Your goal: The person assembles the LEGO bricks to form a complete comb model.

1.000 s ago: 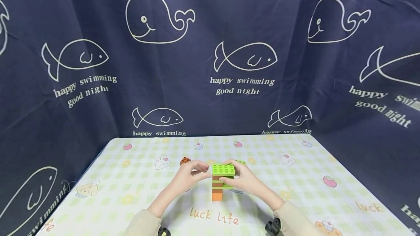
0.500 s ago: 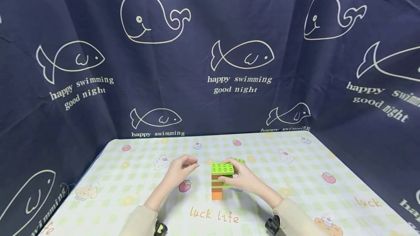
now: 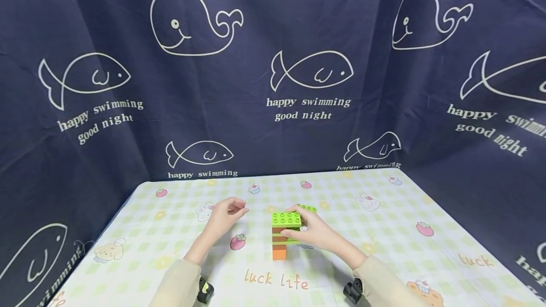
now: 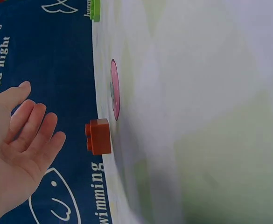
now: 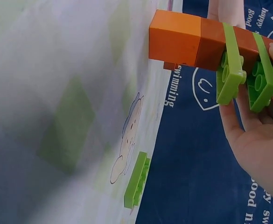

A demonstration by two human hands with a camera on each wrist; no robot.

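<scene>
A small tower of toy building bricks (image 3: 279,238) stands on the table, orange at the bottom, with brown and bright green layers alternating above. The green plates jut out to one side, as the right wrist view shows. My right hand (image 3: 313,229) grips the tower's upper part between thumb and fingers. To the left of the tower, my left hand (image 3: 227,214) hovers with relaxed fingers and holds nothing. In the left wrist view a reddish-brown brick (image 4: 100,137) sits on the table beyond that hand (image 4: 22,154); the head view hides it behind the hand.
A loose green plate brick (image 5: 137,181) lies on the table behind my right hand. The table has a checked cloth (image 3: 273,293) with printed pictures. A dark blue curtain (image 3: 256,22) hangs around the back and sides.
My left hand has moved left, away from the tower, and now covers the brown brick that showed behind it earlier. The right hand keeps its grip; the tower stays in place.
</scene>
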